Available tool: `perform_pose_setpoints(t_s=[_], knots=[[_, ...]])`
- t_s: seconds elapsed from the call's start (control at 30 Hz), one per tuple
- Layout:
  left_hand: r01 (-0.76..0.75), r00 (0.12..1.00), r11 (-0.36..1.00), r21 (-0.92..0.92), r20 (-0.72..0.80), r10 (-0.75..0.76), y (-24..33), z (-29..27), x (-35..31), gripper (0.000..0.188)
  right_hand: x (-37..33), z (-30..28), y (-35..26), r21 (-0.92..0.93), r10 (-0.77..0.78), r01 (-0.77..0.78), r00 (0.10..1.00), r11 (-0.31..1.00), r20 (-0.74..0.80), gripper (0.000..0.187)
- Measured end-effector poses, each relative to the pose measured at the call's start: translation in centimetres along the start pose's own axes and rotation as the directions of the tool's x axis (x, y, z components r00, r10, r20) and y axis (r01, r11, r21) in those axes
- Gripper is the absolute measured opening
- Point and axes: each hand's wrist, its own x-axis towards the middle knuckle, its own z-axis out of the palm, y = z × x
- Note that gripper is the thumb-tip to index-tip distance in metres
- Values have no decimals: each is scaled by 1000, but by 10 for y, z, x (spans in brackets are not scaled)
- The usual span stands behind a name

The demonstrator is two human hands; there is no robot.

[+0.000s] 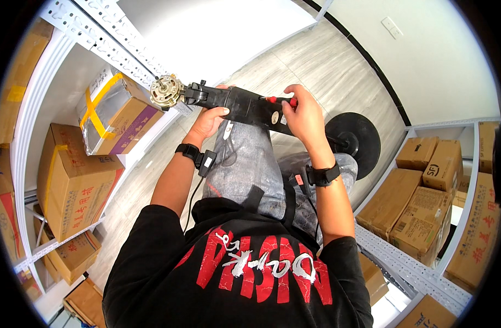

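A black fan stand lies across my lap. Its bare metal motor [167, 91] sticks out at the left end, and its round black base [361, 143] is at the right. My left hand [207, 121] grips the black housing [243, 105] near the motor, thumb on top and the other fingers mostly hidden beneath. In my right hand [303, 116] is a small screwdriver with a red and black handle [286, 101], pinched between thumb and fingers. Its tip points left and meets the housing's face; the exact contact is too small to tell.
Shelves with cardboard boxes [81, 180] stand at my left, one box [116, 112] bound with yellow tape. More boxes [420, 218] fill a rack at my right. A white surface [206, 38] lies ahead, beside the wood-look floor [299, 60]. Cables hang from both wristbands.
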Motion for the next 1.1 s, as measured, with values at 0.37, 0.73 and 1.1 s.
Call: perform_pose_setpoints(t_s=[0.37,0.73,1.1], knots=[[11,1000,1000,-3,-11,-11,1,1,0,67,0,-5,-5,36,99,-101,993,994,61,28],[0,1000,1000,3,-10,0,0,-2,0,66,-1,-4,-2,32,103,-107,989,994,110,31],[3,1000,1000,9,-3,-3,0,-1,0,65,-2,-1,-4,20,103,-104,994,994,37,27]])
